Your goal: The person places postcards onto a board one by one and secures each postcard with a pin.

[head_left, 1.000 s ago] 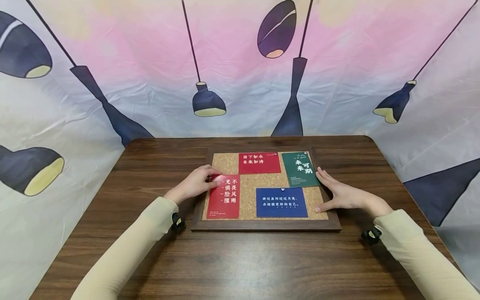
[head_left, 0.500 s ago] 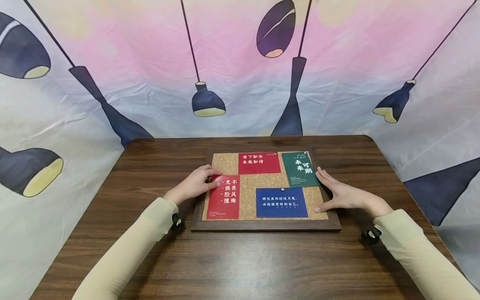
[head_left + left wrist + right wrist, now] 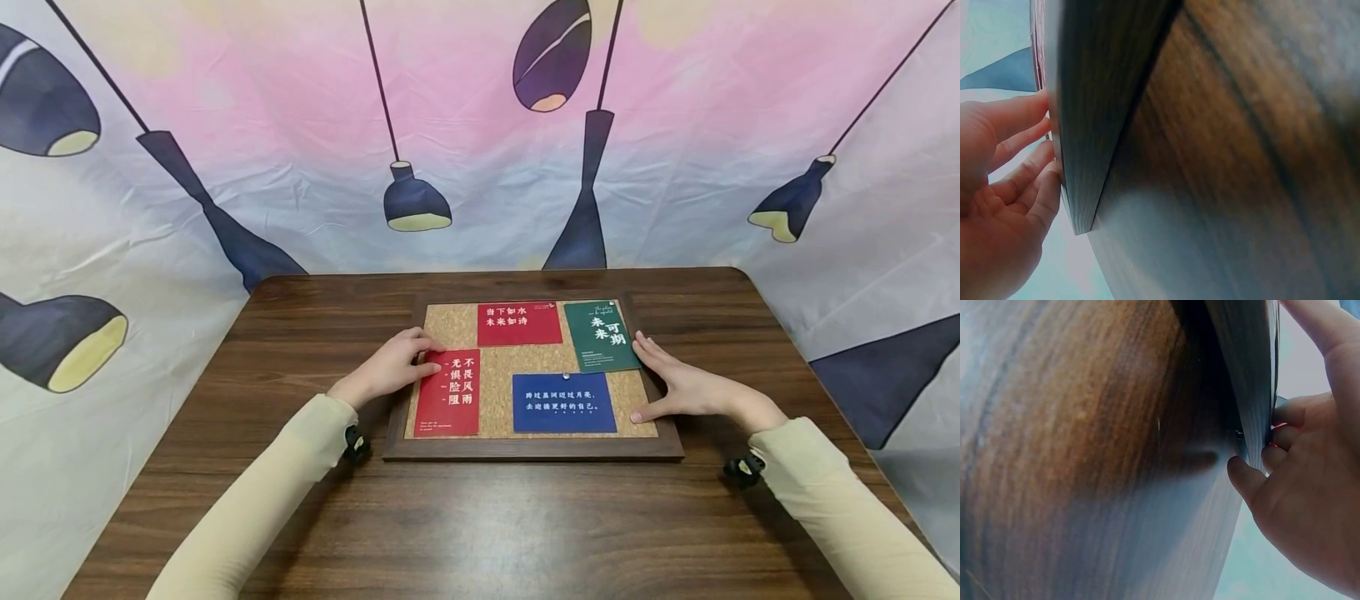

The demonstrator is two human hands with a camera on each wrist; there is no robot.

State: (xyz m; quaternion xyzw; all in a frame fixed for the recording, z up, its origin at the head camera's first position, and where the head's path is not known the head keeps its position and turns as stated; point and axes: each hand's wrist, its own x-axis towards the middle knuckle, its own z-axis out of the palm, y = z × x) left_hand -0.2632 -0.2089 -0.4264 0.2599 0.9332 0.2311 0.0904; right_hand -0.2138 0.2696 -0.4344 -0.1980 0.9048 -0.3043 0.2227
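A cork board point(image 3: 517, 362) in a dark wooden frame lies on the table, bearing several printed cards. My left hand point(image 3: 386, 365) reaches over the left frame edge; its thumb and fingertips touch the upper left of a red upright card point(image 3: 453, 408). In the left wrist view, the fingers point(image 3: 1035, 165) lie lightly bent against the frame point(image 3: 1094, 125). On the far side, my right hand point(image 3: 686, 390) rests spread over the right frame edge, fingertips by a green card point(image 3: 600, 337) and thumb near a blue card point(image 3: 564, 404). The right wrist view shows its fingers point(image 3: 1247, 478) at the frame's side.
Another red card point(image 3: 519, 323) lies at the top of the board. Small round pins point(image 3: 566, 376) show on the blue and green cards. The brown table point(image 3: 480, 525) extends in front of the board, and a printed cloth point(image 3: 480, 208) hangs behind it.
The bright glare near the top of the left red card has faded. Both hands and the board stay in place; the head view shifts very slightly.
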